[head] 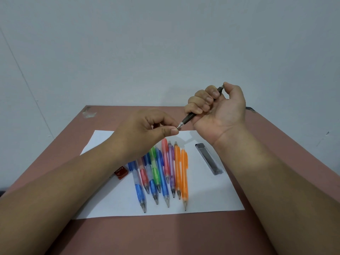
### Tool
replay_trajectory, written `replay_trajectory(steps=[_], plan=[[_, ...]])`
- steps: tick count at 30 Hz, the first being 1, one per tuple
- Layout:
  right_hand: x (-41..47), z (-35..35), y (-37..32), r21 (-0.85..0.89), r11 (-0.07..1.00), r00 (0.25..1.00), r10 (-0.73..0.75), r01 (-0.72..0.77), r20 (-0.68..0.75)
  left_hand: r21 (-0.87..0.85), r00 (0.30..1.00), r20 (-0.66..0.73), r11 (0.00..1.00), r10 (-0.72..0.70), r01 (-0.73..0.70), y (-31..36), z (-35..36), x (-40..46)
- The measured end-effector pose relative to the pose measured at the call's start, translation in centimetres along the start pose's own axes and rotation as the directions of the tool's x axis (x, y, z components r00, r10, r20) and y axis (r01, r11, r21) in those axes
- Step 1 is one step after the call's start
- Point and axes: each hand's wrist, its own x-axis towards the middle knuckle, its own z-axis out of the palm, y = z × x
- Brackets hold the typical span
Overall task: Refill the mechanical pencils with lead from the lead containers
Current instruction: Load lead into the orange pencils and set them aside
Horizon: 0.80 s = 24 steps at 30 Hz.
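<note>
A dark mechanical pencil [191, 116] is what I see raised above the table, gripped in my right hand [217, 107] with the fingers curled round its barrel and the thumb set on its top end; the pencil slants with its metal tip pointing down and to the left. My left hand [147, 129] meets that tip, thumb and forefinger pinched together right at the point; whether a lead sits between them is too fine for me to tell. Below both hands a white sheet of paper [211, 199] lies on the reddish-brown table [165, 236]. On the sheet a row of coloured pencils [165, 173] lies side by side, touching or nearly so, tips toward me: blue, red, green, pink, purple and two orange ones. Well to the right of the row, on the same sheet, a clear lead container [208, 159] with a dark cap lies flat. A small red box [120, 173] sits at the sheet's left edge, partly behind my left forearm.
</note>
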Motion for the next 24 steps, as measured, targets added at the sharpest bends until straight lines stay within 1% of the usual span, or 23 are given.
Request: replay_trajectory(steps=[4,7,9,10,11,12,13,14,15,17,19,21,24], plan=[[0.1,-0.1,0.2,-0.039,0.999,1.0,-0.012,0.012,0.001,0.005,1.0,-0.009,1.0,-0.018,0.018,0.0,0.0,0.0],[0.2,0.2,0.5,-0.181,0.982,0.999,-0.05,0.052,0.017,0.027,0.998,-0.012,0.998,-0.053,0.054,-0.1,0.0,0.0],[0.0,0.4,0.5,-0.322,0.944,0.997,-0.069,0.071,0.018,0.066,0.997,-0.031,0.995,-0.073,0.075,0.0,-0.2,-0.1],[-0.2,0.4,0.5,-0.426,0.902,0.997,-0.079,0.076,0.011,0.077,0.995,-0.055,0.994,-0.078,0.082,0.0,-0.3,-0.2],[-0.3,0.4,0.6,-0.554,0.829,0.995,-0.095,0.079,-0.001,0.089,0.993,-0.084,0.992,-0.082,0.089,0.0,-0.5,-0.2],[-0.4,0.5,0.7,-0.679,0.731,0.993,-0.115,0.073,-0.017,0.114,0.991,-0.106,0.989,-0.087,0.099,0.2,-0.6,-0.3],[-0.5,0.6,0.7,-0.765,0.641,0.99,-0.134,0.059,-0.037,0.149,0.989,-0.115,0.983,-0.089,0.106,0.5,-0.7,-0.3],[-0.6,0.8,0.6,-0.807,0.589,0.988,-0.146,0.042,-0.055,0.188,0.99,-0.109,0.976,-0.09,0.11,0.7,-0.7,-0.2],[-0.7,1.2,0.5,-0.811,0.585,0.987,-0.144,0.024,-0.074,0.22,0.991,-0.094,0.969,-0.095,0.114,1.0,-0.7,-0.2],[-1.1,1.8,-0.3,-0.789,0.614,0.985,-0.138,0.006,-0.1,0.269,0.992,-0.04,0.955,-0.122,0.128,1.9,-0.6,0.0],[-1.8,1.9,-1.4,-0.817,0.576,0.979,-0.173,0.015,-0.104,0.338,0.988,0.04,0.933,-0.146,0.124,3.1,-0.5,0.3],[-3.0,1.3,-2.8,-0.874,0.484,0.975,-0.208,0.034,-0.078,0.434,0.982,0.129,0.898,-0.141,0.072,4.7,0.0,0.5],[-5.2,0.0,-5.9,-0.963,0.268,0.967,-0.241,-0.016,-0.083,0.481,0.962,0.256,0.876,-0.093,-0.043,7.1,1.6,0.6]])
